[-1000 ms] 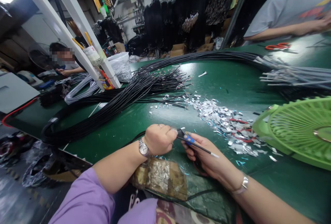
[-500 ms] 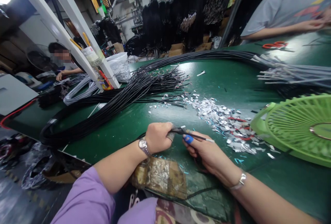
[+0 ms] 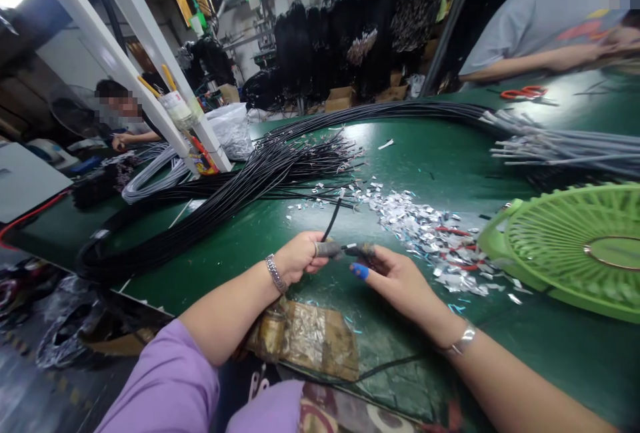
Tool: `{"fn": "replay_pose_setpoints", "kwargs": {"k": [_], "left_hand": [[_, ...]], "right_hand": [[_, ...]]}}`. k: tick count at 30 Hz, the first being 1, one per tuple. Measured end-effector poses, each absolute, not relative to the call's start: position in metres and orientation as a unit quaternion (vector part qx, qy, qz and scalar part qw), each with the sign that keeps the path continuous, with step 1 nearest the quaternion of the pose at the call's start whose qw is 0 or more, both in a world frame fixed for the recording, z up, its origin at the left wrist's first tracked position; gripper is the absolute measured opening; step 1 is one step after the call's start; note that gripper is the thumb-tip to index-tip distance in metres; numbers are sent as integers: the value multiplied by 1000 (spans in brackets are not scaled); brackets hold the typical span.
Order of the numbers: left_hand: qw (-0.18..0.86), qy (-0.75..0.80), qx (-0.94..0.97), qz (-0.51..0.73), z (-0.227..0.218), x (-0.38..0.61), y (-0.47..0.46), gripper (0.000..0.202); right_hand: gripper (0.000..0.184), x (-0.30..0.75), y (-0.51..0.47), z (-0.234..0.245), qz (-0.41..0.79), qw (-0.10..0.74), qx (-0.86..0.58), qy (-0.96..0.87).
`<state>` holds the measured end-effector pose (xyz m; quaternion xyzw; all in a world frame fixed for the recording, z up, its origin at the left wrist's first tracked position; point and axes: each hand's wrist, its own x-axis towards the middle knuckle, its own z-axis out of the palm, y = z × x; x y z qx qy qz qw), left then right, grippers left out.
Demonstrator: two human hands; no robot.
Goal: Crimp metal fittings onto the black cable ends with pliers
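My left hand [image 3: 300, 258] is closed round a thin black cable [image 3: 331, 218] whose free end sticks up and away from my fist. My right hand [image 3: 395, 277], with a blue wrap on the thumb, pinches the cable's stripped tip just right of my left fingers. Both hands hover low over the green table [image 3: 250, 246], close together. Beyond them lies a long bundle of black cables [image 3: 240, 193] with stripped ends fanned out. A heap of silver foil scraps [image 3: 430, 233] lies just right of my hands.
A green fan grille [image 3: 575, 246] lies at the right. Grey cables [image 3: 565, 146] and red scissors [image 3: 523, 93] are at the far right, near another person's arm [image 3: 530, 63]. White posts [image 3: 150, 66] stand at the left, with another worker behind. A taped brown pad [image 3: 305, 336] sits at the table's near edge.
The cable that lay across my right hand pointing right has been turned; its end now points up and away. My hands have drawn closer and lifted slightly.
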<state>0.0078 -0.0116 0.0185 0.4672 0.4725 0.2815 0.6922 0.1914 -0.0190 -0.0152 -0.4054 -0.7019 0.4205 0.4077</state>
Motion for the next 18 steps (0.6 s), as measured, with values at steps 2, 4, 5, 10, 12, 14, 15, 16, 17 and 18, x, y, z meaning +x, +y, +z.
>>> {"fn": "replay_pose_setpoints", "kwargs": {"k": [2,4,5,10,12,14,15,16,17,18], "left_hand": [[699,471,463,274,19,8,-12,34],[707,470,463,256,19,8,-12,30],[711,468,464,245,20,9,-13,29],[705,466,489,218,22,9,-15,35],[691,464,516,204,23,8,-15,40],[684,457,540,180,23,7,-14,43],[681,454,549,171,22,6,-14,43],[675,453,558,166,21,6,-14,41],[662,455,571,168,19,5,-14,38],[637,459,593,177,18,6,-15,34]], "right_hand": [[17,195,-18,-16,362,430,-419,-713],[19,197,-19,-15,302,458,-400,-734],[21,197,-20,-14,279,468,-378,-748],[25,198,-23,-9,266,455,-340,-779],[14,197,-24,-6,301,439,-373,-760],[8,196,-25,-4,358,428,-400,-727],[13,194,-25,-3,397,425,-409,-704],[19,193,-25,-3,443,421,-415,-674],[24,191,-25,-4,491,417,-420,-639],[28,188,-25,-5,539,411,-425,-600]]}}
